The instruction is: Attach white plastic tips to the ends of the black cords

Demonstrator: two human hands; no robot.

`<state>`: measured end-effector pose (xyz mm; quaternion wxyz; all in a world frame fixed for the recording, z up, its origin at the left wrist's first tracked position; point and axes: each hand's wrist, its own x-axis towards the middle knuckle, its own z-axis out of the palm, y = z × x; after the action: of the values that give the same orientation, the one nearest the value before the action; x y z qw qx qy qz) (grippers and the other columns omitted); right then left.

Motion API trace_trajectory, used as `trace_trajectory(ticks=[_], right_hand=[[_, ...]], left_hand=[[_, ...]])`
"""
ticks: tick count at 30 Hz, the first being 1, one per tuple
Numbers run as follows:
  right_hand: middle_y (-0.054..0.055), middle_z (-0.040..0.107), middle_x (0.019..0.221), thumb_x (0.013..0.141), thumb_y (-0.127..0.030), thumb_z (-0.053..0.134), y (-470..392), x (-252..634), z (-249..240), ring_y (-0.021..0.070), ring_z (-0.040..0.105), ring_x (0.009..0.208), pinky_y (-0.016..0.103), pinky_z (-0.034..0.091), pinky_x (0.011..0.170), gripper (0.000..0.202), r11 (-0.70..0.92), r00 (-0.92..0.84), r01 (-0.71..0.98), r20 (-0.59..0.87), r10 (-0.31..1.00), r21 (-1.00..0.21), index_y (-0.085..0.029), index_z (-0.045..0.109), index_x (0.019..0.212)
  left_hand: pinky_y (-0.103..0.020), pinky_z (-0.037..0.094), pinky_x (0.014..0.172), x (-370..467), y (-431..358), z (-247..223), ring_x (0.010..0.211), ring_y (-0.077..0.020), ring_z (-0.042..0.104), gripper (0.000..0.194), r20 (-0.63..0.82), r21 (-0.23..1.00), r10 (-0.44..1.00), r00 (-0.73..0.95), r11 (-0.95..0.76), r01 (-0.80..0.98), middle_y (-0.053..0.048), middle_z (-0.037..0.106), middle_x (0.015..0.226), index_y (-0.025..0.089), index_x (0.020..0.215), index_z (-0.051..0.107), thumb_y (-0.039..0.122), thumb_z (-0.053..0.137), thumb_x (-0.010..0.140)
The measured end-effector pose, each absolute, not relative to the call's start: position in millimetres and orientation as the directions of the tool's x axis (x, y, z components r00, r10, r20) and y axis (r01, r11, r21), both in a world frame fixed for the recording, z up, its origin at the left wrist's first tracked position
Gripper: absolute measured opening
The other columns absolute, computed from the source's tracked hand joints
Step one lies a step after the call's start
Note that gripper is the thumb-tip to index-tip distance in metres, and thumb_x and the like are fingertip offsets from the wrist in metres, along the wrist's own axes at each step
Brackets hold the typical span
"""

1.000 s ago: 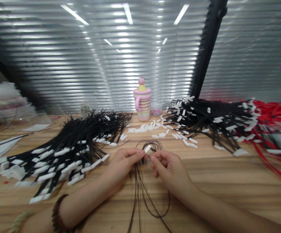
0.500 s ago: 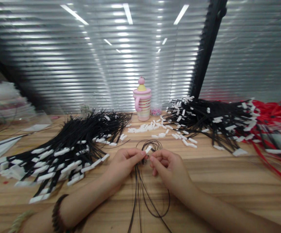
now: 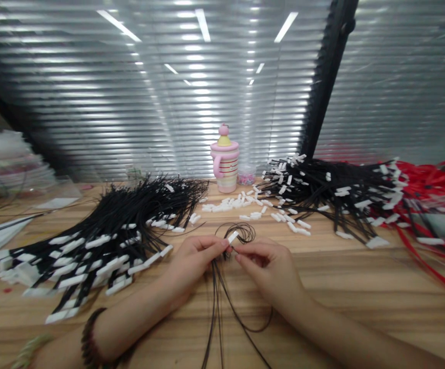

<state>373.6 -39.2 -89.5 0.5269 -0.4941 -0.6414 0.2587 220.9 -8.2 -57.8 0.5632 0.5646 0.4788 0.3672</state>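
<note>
Between thumb and fingers, my left hand (image 3: 203,252) pinches a small white clip-like piece (image 3: 232,237) whose tip sticks up past the fingertips. My right hand (image 3: 266,264) is closed in a pinch beside it, at a thin black cord (image 3: 233,248) near the white piece. Thin black cords (image 3: 215,302) hang from there toward the table's front edge, one of them bending in a wide loop to the right. More of the cord lies coiled (image 3: 245,230) just beyond my fingertips. The exact grip of the fingertips is too small to make out.
A heap of black cords with white ends (image 3: 130,225) lies at left, another (image 3: 333,184) at right beside red ribbons (image 3: 429,179). Loose white pieces (image 3: 226,205) lie before a pink lidded cup (image 3: 226,166) and a small tub of beads (image 3: 247,176). Plastic bags (image 3: 11,159) stand far left.
The fingers of my right hand have drawn in closer to the white piece, and its thumb has shifted slightly left. The cord loop below has swung a little. My left hand has barely moved.
</note>
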Motion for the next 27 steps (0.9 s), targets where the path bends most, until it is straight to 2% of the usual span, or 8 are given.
trace_trajectory(ticks=[7,13,18,27], right_hand=[[0.002,0.062,0.071,0.074,-0.017,0.054,-42.2,372.6,-86.7,0.0124,0.054,0.063,0.022,0.041,0.057,0.013,0.348,0.033,0.377,0.387,0.921,-0.858,-0.017,0.066,0.078],[0.002,0.059,0.068,0.075,-0.019,0.052,-42.9,370.4,-87.1,0.0125,0.052,0.062,0.022,0.04,0.056,0.013,0.326,0.029,0.407,0.368,0.929,-0.853,-0.018,0.065,0.074],[0.002,0.059,0.069,0.076,-0.02,0.052,-42.5,369.4,-87.9,0.013,0.053,0.064,0.023,0.04,0.057,0.014,0.336,0.02,0.422,0.379,0.925,-0.842,-0.019,0.065,0.074],[0.002,0.059,0.071,0.079,-0.022,0.049,-45.3,369.7,-86.8,0.0135,0.054,0.067,0.025,0.04,0.059,0.015,0.348,0.017,0.433,0.393,0.919,-0.832,-0.019,0.063,0.074]], left_hand=[[-0.02,0.035,0.065,221.1,-8.8,-56.8,0.065,-0.0098,0.05,0.02,-0.114,0.987,0.955,0.274,0.077,0.142,-0.002,0.065,0.069,0.015,0.068,0.068,0.034,0.061,0.069],[-0.019,0.032,0.059,221.8,-10.1,-54.9,0.056,-0.0073,0.044,0.021,-0.138,0.984,0.954,0.267,0.101,0.147,0.0,0.06,0.061,0.015,0.062,0.068,0.035,0.063,0.068],[-0.019,0.033,0.06,221.8,-10.7,-56.6,0.06,-0.0085,0.046,0.023,-0.116,0.986,0.957,0.268,0.079,0.145,-0.001,0.062,0.065,0.015,0.063,0.068,0.037,0.063,0.068],[-0.022,0.037,0.069,222.0,-12.1,-62.4,0.072,-0.0135,0.051,0.028,-0.01,0.979,0.945,0.327,-0.058,0.198,-0.004,0.063,0.072,0.015,0.066,0.069,0.041,0.059,0.07]])
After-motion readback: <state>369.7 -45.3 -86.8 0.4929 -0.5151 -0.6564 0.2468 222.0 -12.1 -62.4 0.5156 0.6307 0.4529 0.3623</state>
